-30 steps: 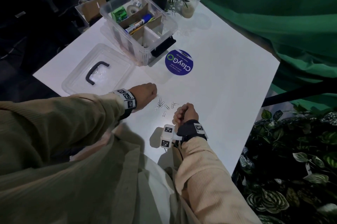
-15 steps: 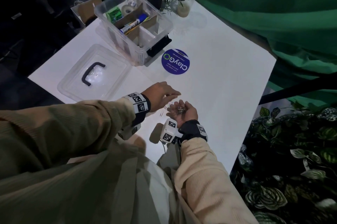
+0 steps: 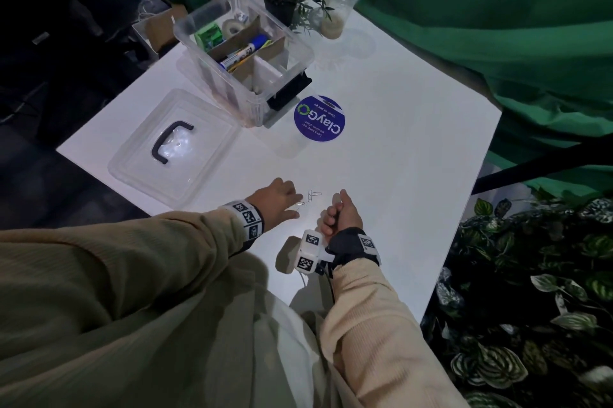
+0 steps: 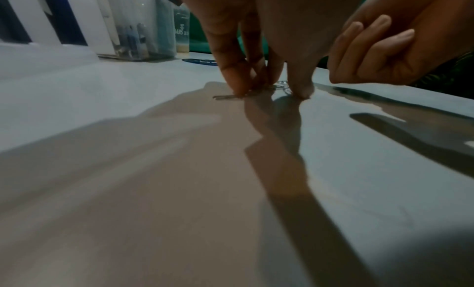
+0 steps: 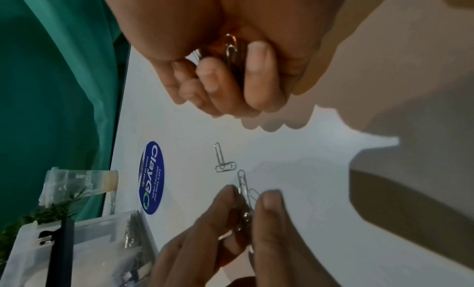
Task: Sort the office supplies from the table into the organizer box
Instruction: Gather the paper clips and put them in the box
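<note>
Two loose paper clips point(image 5: 222, 163) beyond left hand point(image 3: 277, 200) seemingly pinching clips; right hand point(image 3: 341, 213) fisted on held clips point(image 5: 231, 50)

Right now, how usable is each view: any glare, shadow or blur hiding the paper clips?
Head view: dim, glare on the lid, paper clips tiny. Left wrist view: soft, long shadows, left hand hides most clips. Right wrist view: rolled sideways but sharpest; clips visible inside the right hand.
</note>
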The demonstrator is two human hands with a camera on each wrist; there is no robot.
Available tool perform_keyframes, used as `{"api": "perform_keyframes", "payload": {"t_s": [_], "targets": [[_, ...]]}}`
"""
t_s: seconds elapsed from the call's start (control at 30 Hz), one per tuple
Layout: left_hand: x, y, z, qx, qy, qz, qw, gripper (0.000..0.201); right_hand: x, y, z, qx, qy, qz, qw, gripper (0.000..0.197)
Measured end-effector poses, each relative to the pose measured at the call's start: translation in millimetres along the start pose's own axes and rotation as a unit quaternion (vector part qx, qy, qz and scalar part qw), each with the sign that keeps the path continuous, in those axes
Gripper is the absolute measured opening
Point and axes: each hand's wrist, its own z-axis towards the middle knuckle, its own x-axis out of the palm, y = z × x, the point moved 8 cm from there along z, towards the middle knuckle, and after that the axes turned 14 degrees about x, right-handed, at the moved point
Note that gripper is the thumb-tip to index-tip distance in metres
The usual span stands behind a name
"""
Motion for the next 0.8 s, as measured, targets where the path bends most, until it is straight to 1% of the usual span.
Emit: {"api": "perform_keyframes", "payload": {"t_s": [0.07,0.1,0.2,0.27,0.37,0.43,0.53,0.67,0.77,0.8], "targets": [[0,2,-1,0.022,-0.019,-0.006,1.0,0.038,-2,-1,1,-0.003,-0.012,0.001,1.0,0.047],[-2,3,-1,0.027,-0.018,0.0,0.999,0.036,-4,-2,2,-0.003,-0.015,0.001,1.0,0.046],[-12,6,-1,0.024,-0.011,0.01,1.0,0.04,-4,-6,4,0.001,-0.02,-0.005,1.0,0.046],[-18,11,-3,0.029,-0.022,0.029,0.999,0.045,-4,-9,4,0.005,-0.025,-0.004,1.0,0.045],[-18,11,-4,0.072,-0.018,0.064,0.995,0.038,-4,-12,5,0.014,-0.032,-0.006,0.999,0.046],[-15,6,-4,0.098,0.001,0.089,0.991,0.034,-2,-14,4,0.017,-0.032,-0.01,0.999,0.047],[-14,4,-3,0.089,0.028,0.11,0.99,0.03,0,-15,2,0.017,-0.041,-0.016,0.999,0.048],[-22,3,3,0.059,0.017,0.101,0.993,0.027,-1,-12,0,0.01,-0.049,-0.009,0.999,0.048],[-27,10,9,0.023,0.006,0.043,0.999,0.023,0,-10,-3,0.003,-0.042,-0.003,0.999,0.044],[-30,11,12,0.018,-0.007,0.023,1.0,0.022,2,-8,-4,0.0,-0.036,0.001,0.999,0.042]]}}
